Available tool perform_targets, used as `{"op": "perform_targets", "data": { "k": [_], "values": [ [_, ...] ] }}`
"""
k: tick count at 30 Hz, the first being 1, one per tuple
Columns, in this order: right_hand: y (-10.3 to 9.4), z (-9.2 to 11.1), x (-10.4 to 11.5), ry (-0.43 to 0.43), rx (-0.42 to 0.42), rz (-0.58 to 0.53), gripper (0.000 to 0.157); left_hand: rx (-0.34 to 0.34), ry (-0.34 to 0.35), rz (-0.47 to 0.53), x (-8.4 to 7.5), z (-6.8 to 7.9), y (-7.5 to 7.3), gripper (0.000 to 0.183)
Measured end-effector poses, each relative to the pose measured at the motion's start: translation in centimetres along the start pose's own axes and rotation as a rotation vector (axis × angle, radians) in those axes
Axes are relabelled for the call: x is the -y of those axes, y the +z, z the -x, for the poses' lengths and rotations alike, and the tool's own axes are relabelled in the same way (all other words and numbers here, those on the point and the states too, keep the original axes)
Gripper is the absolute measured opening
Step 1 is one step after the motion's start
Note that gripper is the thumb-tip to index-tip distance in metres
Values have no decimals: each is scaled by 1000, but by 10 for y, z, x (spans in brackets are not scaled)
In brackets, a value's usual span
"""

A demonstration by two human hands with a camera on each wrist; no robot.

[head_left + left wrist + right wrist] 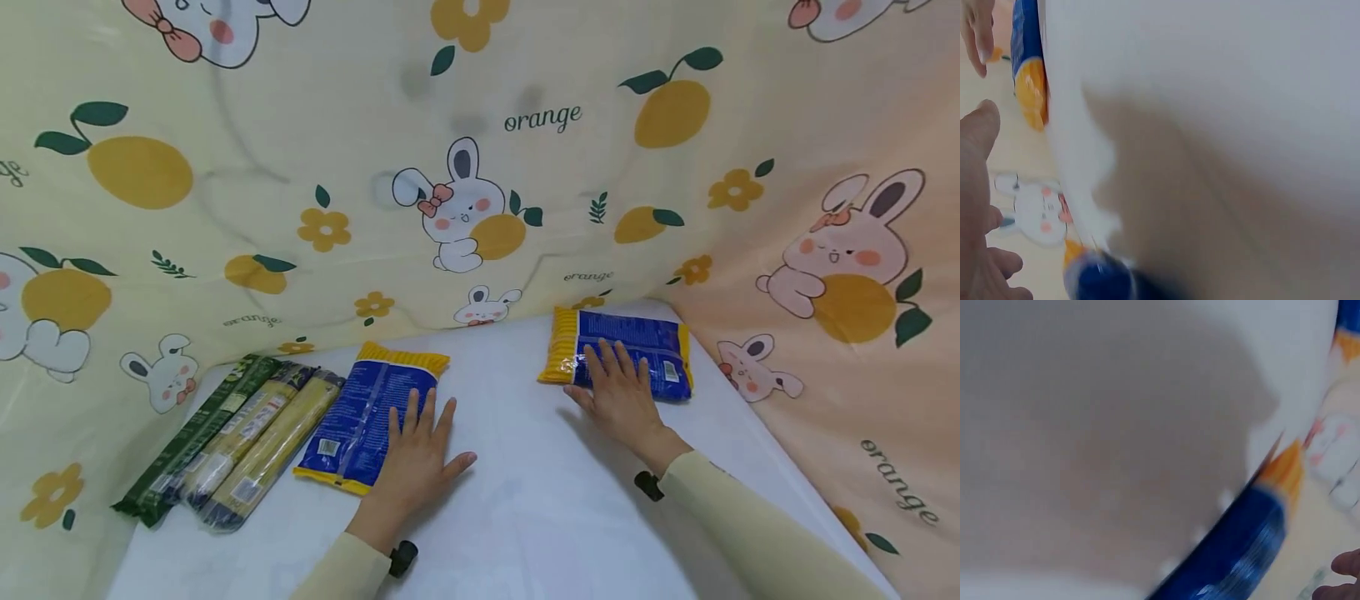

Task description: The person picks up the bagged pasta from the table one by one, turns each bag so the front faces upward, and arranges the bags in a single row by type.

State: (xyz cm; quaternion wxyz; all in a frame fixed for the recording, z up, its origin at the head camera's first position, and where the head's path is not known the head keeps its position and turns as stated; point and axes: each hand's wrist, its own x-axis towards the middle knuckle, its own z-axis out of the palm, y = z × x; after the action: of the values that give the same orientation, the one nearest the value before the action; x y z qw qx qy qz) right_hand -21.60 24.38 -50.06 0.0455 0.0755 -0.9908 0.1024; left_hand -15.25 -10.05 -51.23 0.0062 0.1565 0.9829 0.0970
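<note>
Two blue-and-yellow plastic bags lie flat on the table, their contents hidden. Over the right edge of the left bag [352, 417], my left hand [414, 462] hovers with fingers spread, holding nothing. My right hand [624, 406] is above the right bag [637, 325], fingers extended across its printed side. In the right wrist view that bag [1235, 544] is apart from the fingertips [1338, 590] at the lower right corner. The left wrist view shows my left thumb [982, 128] clear of the left bag [1104, 281].
Left of the left bag lie a long green packet [198, 437] and two clear packets of spaghetti [247, 425] [273, 454], side by side and slanted. The white table [517, 500] meets a curtain [360, 108] printed with rabbits and oranges at the back and right.
</note>
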Motion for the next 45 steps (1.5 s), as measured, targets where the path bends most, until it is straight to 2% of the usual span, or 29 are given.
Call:
{"op": "perform_targets", "data": {
  "k": [7, 11, 16, 21, 33, 40, 45],
  "values": [
    [-7, -22, -52, 146, 30, 14, 91, 67, 93, -16, -34, -15, 12, 90],
    [-10, -29, -76, 224, 80, 0, 96, 96, 141, -12, -52, -24, 19, 88],
    [-7, -33, -92, 295, 167, -58, 101, 141, 186, -9, -71, -35, 29, 88],
    [5, -33, -98, 299, 228, -66, 102, 185, 202, -14, -84, -48, 38, 89],
    [10, -16, -67, 220, 194, -53, 87, 189, 200, -3, -100, -73, 39, 91],
    [17, 0, -28, 128, 142, -55, 79, 128, 196, -1, -98, -75, 39, 84],
    [20, 17, 7, 61, 155, -57, 76, 78, 128, 38, -94, -70, 34, 76]
  ]
}}
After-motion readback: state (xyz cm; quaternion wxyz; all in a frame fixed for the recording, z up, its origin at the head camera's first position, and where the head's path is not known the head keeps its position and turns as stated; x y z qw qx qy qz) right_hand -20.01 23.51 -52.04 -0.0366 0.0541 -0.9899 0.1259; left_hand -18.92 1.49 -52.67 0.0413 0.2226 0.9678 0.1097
